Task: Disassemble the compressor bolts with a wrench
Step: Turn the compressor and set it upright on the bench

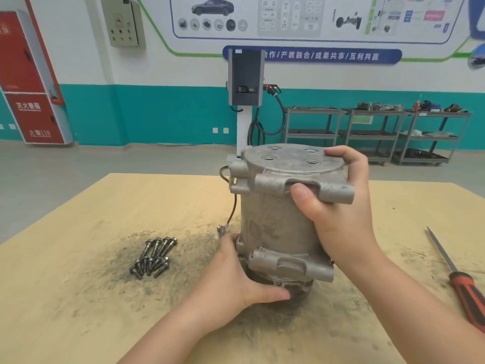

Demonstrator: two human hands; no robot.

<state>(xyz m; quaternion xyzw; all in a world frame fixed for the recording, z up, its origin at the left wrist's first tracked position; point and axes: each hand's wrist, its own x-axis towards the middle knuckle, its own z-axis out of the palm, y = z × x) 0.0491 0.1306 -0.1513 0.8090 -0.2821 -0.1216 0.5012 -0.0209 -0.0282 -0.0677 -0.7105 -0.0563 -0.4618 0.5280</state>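
Your left hand (pixel 231 274) grips the base of the upright compressor (pixel 278 222) and your right hand (pixel 338 206) clasps its top. Loose bolts (pixel 153 257) lie left on the table (pixel 78 298); a screwdriver (pixel 456 277) lies right.

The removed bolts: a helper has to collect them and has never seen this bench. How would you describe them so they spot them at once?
Start at the grey compressor standing upright on the wooden table. Left of it, on a dark sooty patch, the bolts lie in a loose heap. They are the only small dark-metal pieces there; the red-handled tool lies far right.
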